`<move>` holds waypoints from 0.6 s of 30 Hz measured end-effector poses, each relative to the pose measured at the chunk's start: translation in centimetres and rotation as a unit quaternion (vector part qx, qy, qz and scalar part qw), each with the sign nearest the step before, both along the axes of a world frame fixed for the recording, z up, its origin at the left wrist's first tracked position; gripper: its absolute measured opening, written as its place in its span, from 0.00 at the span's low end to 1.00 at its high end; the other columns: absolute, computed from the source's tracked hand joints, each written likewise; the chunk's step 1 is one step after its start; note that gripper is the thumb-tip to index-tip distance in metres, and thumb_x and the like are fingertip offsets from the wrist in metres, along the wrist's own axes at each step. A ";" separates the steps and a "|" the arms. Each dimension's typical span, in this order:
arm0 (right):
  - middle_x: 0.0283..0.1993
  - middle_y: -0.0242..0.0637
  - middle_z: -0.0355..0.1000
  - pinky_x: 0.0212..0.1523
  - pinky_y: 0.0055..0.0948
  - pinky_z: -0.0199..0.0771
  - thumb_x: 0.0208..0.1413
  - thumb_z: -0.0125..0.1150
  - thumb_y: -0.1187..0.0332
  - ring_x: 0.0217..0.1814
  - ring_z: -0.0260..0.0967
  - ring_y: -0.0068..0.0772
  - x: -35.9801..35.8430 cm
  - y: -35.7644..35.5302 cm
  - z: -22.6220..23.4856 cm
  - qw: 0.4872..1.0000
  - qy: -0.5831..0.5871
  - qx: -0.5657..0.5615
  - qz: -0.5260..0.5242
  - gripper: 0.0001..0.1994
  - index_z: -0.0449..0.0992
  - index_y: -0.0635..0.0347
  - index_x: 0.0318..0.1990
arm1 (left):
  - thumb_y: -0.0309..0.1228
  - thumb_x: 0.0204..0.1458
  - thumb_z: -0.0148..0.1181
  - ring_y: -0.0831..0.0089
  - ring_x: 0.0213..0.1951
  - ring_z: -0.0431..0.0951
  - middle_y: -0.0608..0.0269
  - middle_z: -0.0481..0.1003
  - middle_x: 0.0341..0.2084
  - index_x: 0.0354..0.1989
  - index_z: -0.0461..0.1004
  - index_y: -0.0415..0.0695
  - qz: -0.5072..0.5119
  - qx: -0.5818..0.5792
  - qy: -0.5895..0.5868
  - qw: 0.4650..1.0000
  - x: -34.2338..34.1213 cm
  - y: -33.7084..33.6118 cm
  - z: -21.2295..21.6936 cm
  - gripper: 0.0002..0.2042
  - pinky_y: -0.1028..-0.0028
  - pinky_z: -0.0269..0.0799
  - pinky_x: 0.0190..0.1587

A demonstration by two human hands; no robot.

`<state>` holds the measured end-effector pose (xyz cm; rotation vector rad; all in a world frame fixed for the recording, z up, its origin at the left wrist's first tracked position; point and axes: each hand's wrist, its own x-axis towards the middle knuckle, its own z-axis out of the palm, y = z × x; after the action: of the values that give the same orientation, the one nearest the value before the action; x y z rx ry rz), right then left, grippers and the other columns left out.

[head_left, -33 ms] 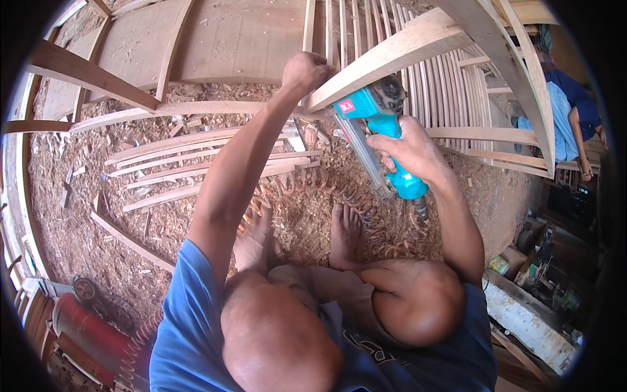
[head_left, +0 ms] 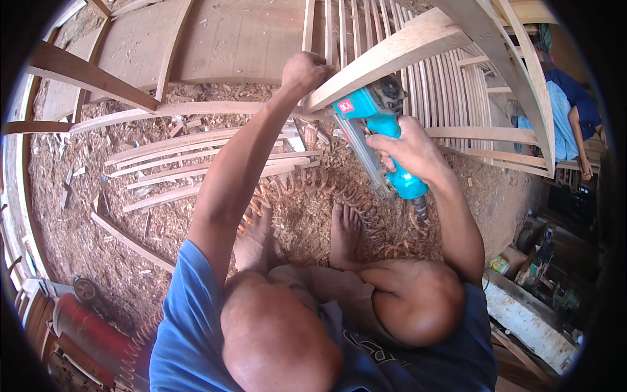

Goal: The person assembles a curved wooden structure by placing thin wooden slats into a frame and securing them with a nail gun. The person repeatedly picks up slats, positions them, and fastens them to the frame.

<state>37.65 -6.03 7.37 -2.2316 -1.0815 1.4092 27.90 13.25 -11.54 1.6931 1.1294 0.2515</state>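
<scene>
My right hand (head_left: 413,151) is wrapped round the handle of a teal air nail gun (head_left: 392,130). The gun's head lies against the near side of a thick wooden rail (head_left: 392,60), with its long grey magazine slanting down toward the floor. At the near left end of that rail, my left hand (head_left: 305,73) is closed on a thin wooden slat (head_left: 309,29) of the slatted frame. Its fingertips are partly hidden behind the wood. An orange coiled air hose (head_left: 372,219) lies below the gun, around my bare feet.
Loose curved wooden strips (head_left: 176,173) lie on the shaving-strewn floor (head_left: 130,235) at left. A red cylindrical tank (head_left: 91,330) with a wheel stands at lower left. Wooden frame pieces (head_left: 98,75) cross the upper left. Another person (head_left: 568,117) in blue is at far right, above tools and clutter.
</scene>
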 end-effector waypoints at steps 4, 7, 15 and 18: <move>0.20 0.28 0.68 0.20 0.25 0.65 0.57 0.64 0.68 0.18 0.65 0.19 0.1 0.3 -0.1 1.000 0.002 0.008 -0.012 0.07 0.74 0.62 0.32 | 0.48 0.47 0.69 0.59 0.48 0.83 0.54 0.83 0.45 0.49 0.84 0.50 0.001 0.001 0.004 1.000 0.4 0.6 -0.1 0.23 0.67 0.76 0.55; 0.19 0.28 0.67 0.20 0.25 0.65 0.57 0.64 0.67 0.18 0.65 0.19 0.3 0.3 0.0 1.000 -0.022 0.004 0.006 0.08 0.74 0.61 0.32 | 0.48 0.47 0.69 0.59 0.48 0.83 0.54 0.83 0.45 0.49 0.84 0.50 0.002 0.000 0.003 1.000 0.6 0.7 -0.1 0.23 0.66 0.77 0.55; 0.19 0.30 0.69 0.22 0.26 0.67 0.58 0.68 0.60 0.18 0.66 0.19 0.4 -4.6 1.8 0.999 -0.009 0.021 -0.040 0.13 0.75 0.61 0.32 | 0.47 0.45 0.69 0.60 0.46 0.84 0.52 0.84 0.42 0.46 0.85 0.45 0.013 -0.014 -0.014 1.000 0.3 0.5 1.1 0.23 0.68 0.77 0.54; 0.20 0.33 0.70 0.24 0.28 0.69 0.58 0.68 0.59 0.20 0.68 0.23 1.1 -10.1 1.6 0.995 -0.047 -0.005 -0.092 0.14 0.76 0.63 0.34 | 0.46 0.49 0.67 0.64 0.47 0.83 0.51 0.82 0.48 0.50 0.83 0.44 -0.017 -0.082 0.021 0.996 0.9 1.4 -0.6 0.23 0.71 0.78 0.54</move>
<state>38.73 -16.14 8.98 -2.3570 -0.8720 1.2471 28.82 14.69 -12.16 1.5762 1.1210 0.0986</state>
